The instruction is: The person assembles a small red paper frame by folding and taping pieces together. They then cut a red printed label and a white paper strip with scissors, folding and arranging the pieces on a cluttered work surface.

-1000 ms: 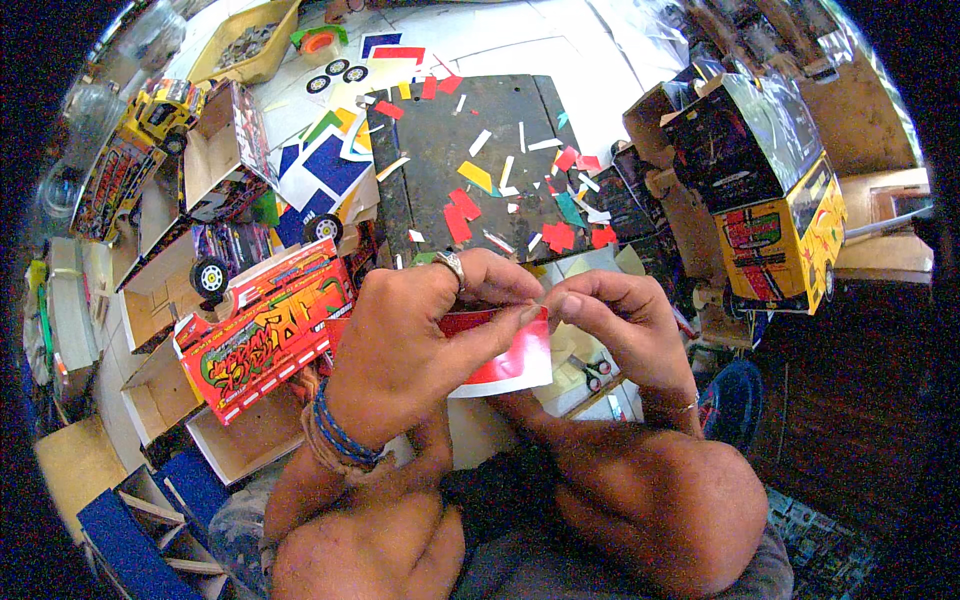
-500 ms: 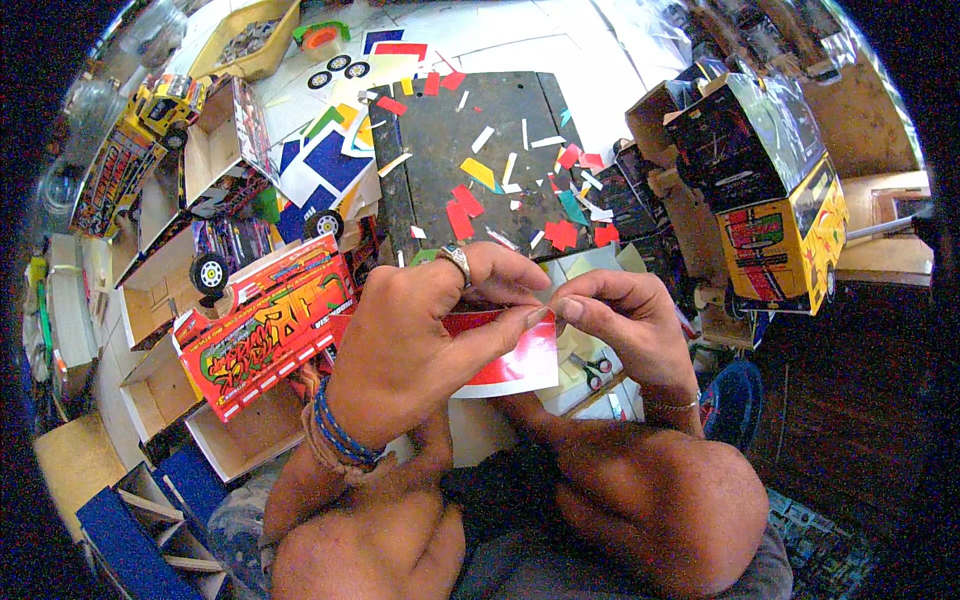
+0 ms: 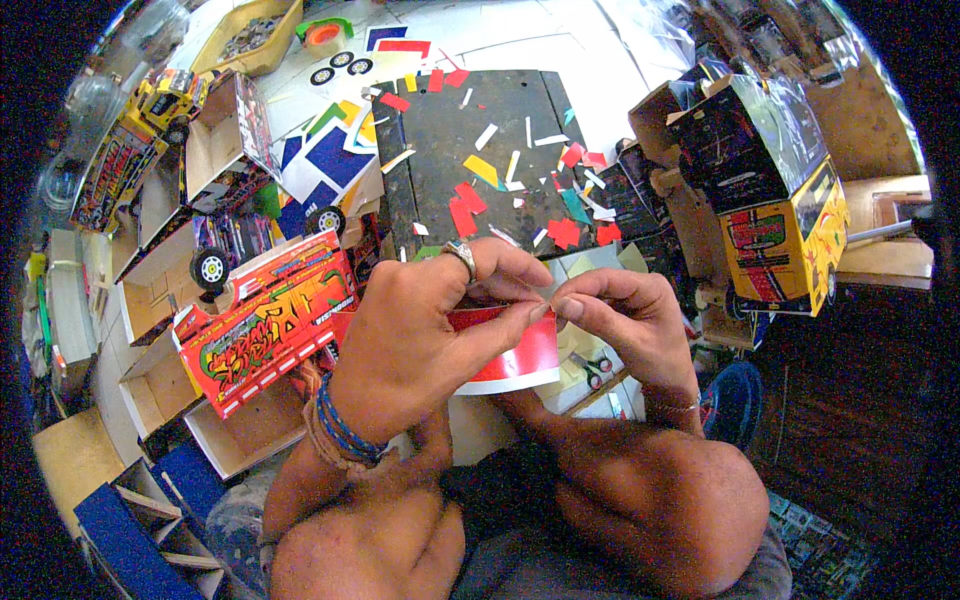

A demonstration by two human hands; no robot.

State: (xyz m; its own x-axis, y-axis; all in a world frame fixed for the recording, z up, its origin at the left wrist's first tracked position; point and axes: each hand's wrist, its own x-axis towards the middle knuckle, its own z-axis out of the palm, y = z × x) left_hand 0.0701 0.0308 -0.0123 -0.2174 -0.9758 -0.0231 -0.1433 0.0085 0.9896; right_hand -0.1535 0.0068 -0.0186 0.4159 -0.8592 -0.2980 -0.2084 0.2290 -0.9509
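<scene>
A glossy red sheet with a white lower margin (image 3: 530,352), like sticker film, hangs from my fingers above my lap. My left hand (image 3: 415,325) grips its upper edge between thumb and fingers, hiding much of it. At the sheet's upper right corner, thumb and forefinger of my right hand (image 3: 635,315) are pinched together, their tips almost meeting the left ones. Whether backing film is being parted there is too small to tell. Beyond my hands lies a dark board (image 3: 435,135) strewn with red, white, yellow and teal scraps.
Scissors (image 3: 597,374) lie below my right hand. A red toy truck body (image 3: 270,325) and open wooden boxes (image 3: 155,395) crowd the left. On the right stands a black and yellow toy truck body (image 3: 775,240). Loose wheels (image 3: 340,68) and a yellow tub (image 3: 215,55) are farther off.
Both hands keep their pinch on the red sheet, with only a tiny shift of the fingertips. The surroundings moved slightly in the view; nothing was let go.
</scene>
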